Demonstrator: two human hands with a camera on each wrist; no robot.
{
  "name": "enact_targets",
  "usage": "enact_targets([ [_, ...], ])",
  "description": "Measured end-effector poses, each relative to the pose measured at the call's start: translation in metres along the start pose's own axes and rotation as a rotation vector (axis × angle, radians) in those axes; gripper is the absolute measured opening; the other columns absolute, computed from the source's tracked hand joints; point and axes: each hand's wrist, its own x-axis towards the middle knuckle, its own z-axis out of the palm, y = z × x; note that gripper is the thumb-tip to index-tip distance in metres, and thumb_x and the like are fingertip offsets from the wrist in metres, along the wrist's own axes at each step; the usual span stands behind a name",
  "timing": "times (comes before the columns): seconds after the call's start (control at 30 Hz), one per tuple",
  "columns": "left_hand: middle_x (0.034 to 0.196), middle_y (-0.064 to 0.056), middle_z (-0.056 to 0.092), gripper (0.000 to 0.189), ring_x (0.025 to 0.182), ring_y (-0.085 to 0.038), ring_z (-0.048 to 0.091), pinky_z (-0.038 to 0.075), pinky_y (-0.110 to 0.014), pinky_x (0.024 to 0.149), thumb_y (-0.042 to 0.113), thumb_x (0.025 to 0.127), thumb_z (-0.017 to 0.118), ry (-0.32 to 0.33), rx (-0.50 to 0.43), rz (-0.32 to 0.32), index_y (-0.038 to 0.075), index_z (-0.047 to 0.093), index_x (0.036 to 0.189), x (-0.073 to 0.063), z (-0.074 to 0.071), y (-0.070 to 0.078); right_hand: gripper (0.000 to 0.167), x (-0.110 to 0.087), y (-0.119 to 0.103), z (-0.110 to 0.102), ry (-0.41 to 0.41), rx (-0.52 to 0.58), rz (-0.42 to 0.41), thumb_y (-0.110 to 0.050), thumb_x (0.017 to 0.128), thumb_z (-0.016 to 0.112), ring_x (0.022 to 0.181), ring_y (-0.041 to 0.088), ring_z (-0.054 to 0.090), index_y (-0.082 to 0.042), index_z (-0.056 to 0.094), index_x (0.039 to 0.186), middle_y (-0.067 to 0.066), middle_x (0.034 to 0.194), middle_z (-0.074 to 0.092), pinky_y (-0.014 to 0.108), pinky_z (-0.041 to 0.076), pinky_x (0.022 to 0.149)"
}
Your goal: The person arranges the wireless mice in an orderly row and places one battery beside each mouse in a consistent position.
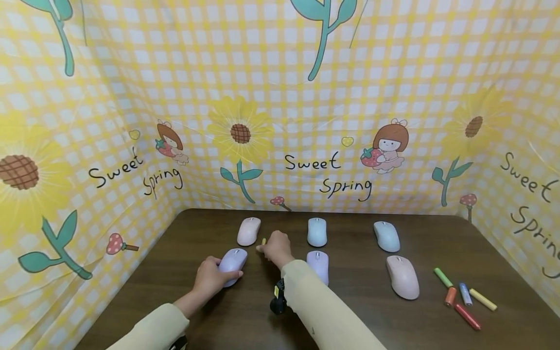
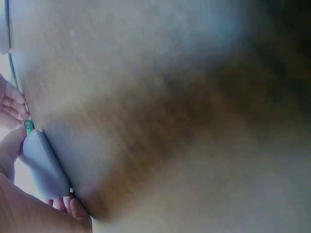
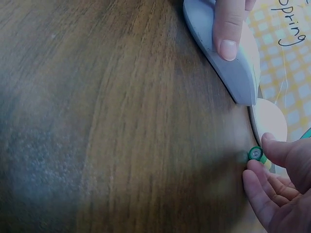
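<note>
A lilac computer mouse (image 1: pixel 233 266) lies at the left of the dark table. My left hand (image 1: pixel 212 278) grips it by the sides, its thumb along the near right edge. Farther in, my right hand (image 1: pixel 276 247) is low over the table, between that mouse and a blue one (image 1: pixel 317 232). Its thumb and forefinger pinch a small battery with a green end (image 3: pixel 255 153), seen end-on in the right wrist view. A yellow battery (image 1: pixel 264 241) shows just past these fingertips in the head view. Behind the left hand sits a pale pink mouse (image 1: pixel 249 231).
Another lilac mouse (image 1: pixel 318 267) is partly hidden by the right sleeve. To the right lie a second blue mouse (image 1: pixel 387 236) and a second pink mouse (image 1: pixel 402 277). Several coloured batteries (image 1: pixel 464 294) are scattered near the right edge. A checked cloth (image 1: pixel 280 121) hangs behind the table (image 1: pixel 354 311).
</note>
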Motion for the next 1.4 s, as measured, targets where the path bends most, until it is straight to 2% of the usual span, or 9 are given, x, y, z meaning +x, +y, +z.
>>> enact_targets([
  [0.27, 0.092, -0.023, 0.059, 0.066, 0.086, -0.036, 0.057, 0.046, -0.048, 0.076, 0.031, 0.063, 0.09, 0.0, 0.005, -0.004, -0.014, 0.057, 0.099, 0.001, 0.001, 0.0, 0.032, -0.003, 0.0, -0.003, -0.008, 0.007, -0.005, -0.025, 0.078, 0.083, 0.042, 0.012, 0.055, -0.006, 0.063, 0.062, 0.0, 0.046, 0.056, 0.024, 0.043, 0.047],
  [0.43, 0.093, -0.024, 0.059, 0.067, 0.087, -0.037, 0.057, 0.046, -0.049, 0.076, 0.031, 0.063, 0.09, 0.001, 0.003, 0.002, -0.015, 0.057, 0.099, 0.0, 0.002, -0.002, 0.031, -0.002, 0.001, -0.006, -0.06, 0.004, 0.022, -0.023, 0.077, 0.084, 0.046, 0.014, 0.059, -0.007, 0.06, 0.065, 0.002, 0.051, 0.059, 0.025, 0.045, 0.047],
  [0.57, 0.094, -0.024, 0.059, 0.067, 0.088, -0.037, 0.057, 0.046, -0.049, 0.077, 0.031, 0.063, 0.09, -0.005, 0.003, -0.004, -0.015, 0.057, 0.1, 0.0, 0.002, -0.003, 0.03, 0.003, 0.001, -0.016, -0.104, -0.036, -0.004, -0.024, 0.078, 0.083, 0.048, 0.014, 0.061, -0.005, 0.064, 0.064, 0.003, 0.053, 0.062, 0.025, 0.046, 0.048],
  [0.87, 0.095, -0.024, 0.058, 0.067, 0.089, -0.037, 0.056, 0.045, -0.05, 0.078, 0.031, 0.063, 0.089, -0.013, -0.006, -0.014, -0.014, 0.056, 0.1, 0.0, 0.0, -0.001, 0.029, 0.003, -0.011, -0.079, -0.151, -0.048, -0.132, -0.024, 0.084, 0.078, 0.065, 0.027, 0.069, 0.0, 0.07, 0.069, 0.012, 0.068, 0.07, 0.027, 0.046, 0.051],
  [0.97, 0.095, -0.024, 0.058, 0.067, 0.089, -0.037, 0.056, 0.045, -0.05, 0.078, 0.03, 0.063, 0.089, -0.013, -0.004, -0.012, -0.014, 0.056, 0.1, 0.0, 0.0, -0.001, 0.03, -0.002, -0.013, -0.101, -0.138, -0.086, -0.129, -0.025, 0.084, 0.077, 0.072, 0.029, 0.069, 0.004, 0.071, 0.084, 0.015, 0.076, 0.07, 0.029, 0.049, 0.056],
  [1.1, 0.094, -0.024, 0.059, 0.066, 0.088, -0.037, 0.056, 0.045, -0.049, 0.078, 0.03, 0.063, 0.089, -0.011, 0.005, -0.016, -0.014, 0.056, 0.1, 0.0, 0.0, -0.001, 0.043, -0.012, -0.01, -0.128, -0.08, -0.184, -0.124, -0.029, 0.083, 0.078, 0.084, 0.026, 0.066, 0.005, 0.068, 0.108, 0.016, 0.1, 0.069, 0.037, 0.053, 0.073],
  [1.2, 0.094, -0.023, 0.059, 0.066, 0.088, -0.037, 0.056, 0.045, -0.049, 0.077, 0.03, 0.063, 0.09, -0.007, 0.006, -0.017, -0.013, 0.056, 0.099, 0.0, 0.0, -0.001, 0.047, -0.019, -0.004, -0.146, -0.054, -0.236, -0.131, -0.03, 0.083, 0.078, 0.093, 0.027, 0.062, 0.004, 0.066, 0.113, 0.017, 0.113, 0.065, 0.041, 0.051, 0.079],
  [1.3, 0.094, -0.023, 0.059, 0.066, 0.088, -0.037, 0.056, 0.046, -0.049, 0.077, 0.031, 0.063, 0.09, -0.008, 0.005, -0.018, -0.013, 0.056, 0.099, 0.0, 0.0, 0.0, 0.045, -0.024, 0.007, -0.165, -0.041, -0.273, -0.152, -0.029, 0.083, 0.078, 0.098, 0.03, 0.062, 0.003, 0.067, 0.112, 0.016, 0.114, 0.065, 0.042, 0.051, 0.079],
  [1.4, 0.095, -0.023, 0.058, 0.066, 0.088, -0.037, 0.056, 0.046, -0.049, 0.078, 0.03, 0.063, 0.09, -0.012, 0.002, -0.023, -0.013, 0.056, 0.1, 0.0, 0.0, 0.0, 0.036, -0.03, 0.022, -0.184, -0.025, -0.321, -0.172, -0.027, 0.083, 0.077, 0.092, 0.029, 0.064, 0.001, 0.071, 0.105, 0.015, 0.104, 0.068, 0.041, 0.052, 0.073],
])
